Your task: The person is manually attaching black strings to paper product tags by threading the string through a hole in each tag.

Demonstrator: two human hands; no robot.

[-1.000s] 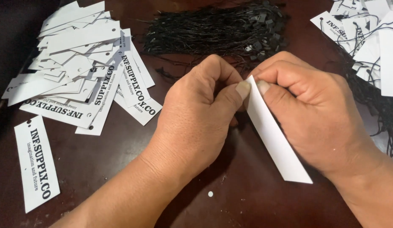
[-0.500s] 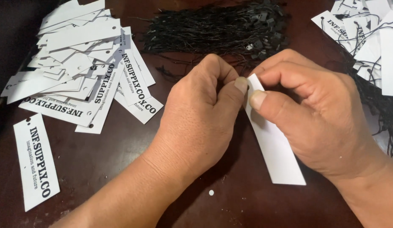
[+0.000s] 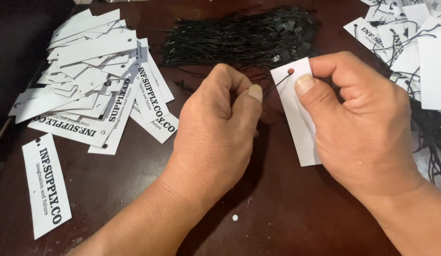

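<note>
My right hand pinches a white rectangular paper tag near its top, where a small punched hole shows. A thin black string runs through that hole across to my left hand, whose thumb and fingers are closed on the string's end. The tag faces up with its blank side toward me, held just above the dark wooden table.
A heap of loose white printed tags lies at the left, with one single tag near the front left. A bundle of black strings lies at the back centre. Tags with strings attached are piled at the right.
The tag has turned from edge-on to flat, showing its hole. My hands have drawn apart, and the string now spans between the hole and my left fingers.
</note>
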